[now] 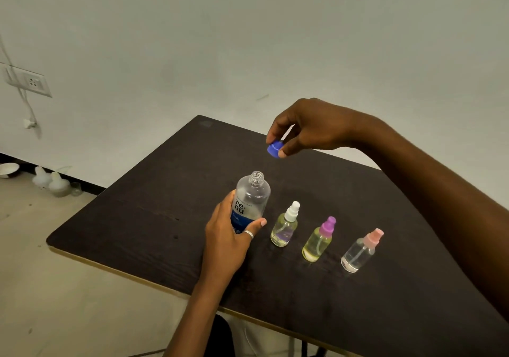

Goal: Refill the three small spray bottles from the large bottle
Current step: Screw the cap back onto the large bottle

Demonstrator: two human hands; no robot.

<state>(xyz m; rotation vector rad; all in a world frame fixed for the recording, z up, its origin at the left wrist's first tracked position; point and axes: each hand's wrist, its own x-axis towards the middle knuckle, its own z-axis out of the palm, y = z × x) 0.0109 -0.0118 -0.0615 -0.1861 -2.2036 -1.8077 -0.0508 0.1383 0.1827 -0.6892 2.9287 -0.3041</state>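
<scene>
My left hand grips the uncapped large bottle upright on the bench, right-hand fingers pinching its blue cap above, three spray bottles right.

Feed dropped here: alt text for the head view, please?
The left hand grips the uncapped large bottle upright, while the right hand pinches its blue cap in the air. Three small spray bottles, tops on, stand on the dark table beside it.

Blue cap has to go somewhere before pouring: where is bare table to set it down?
Bare table lies beyond the row, beneath the right hand pinching the blue cap, and left of the large bottle. Crowded: beside it, the white-topped bottle, purple-topped bottle, pink-topped bottle.
</scene>
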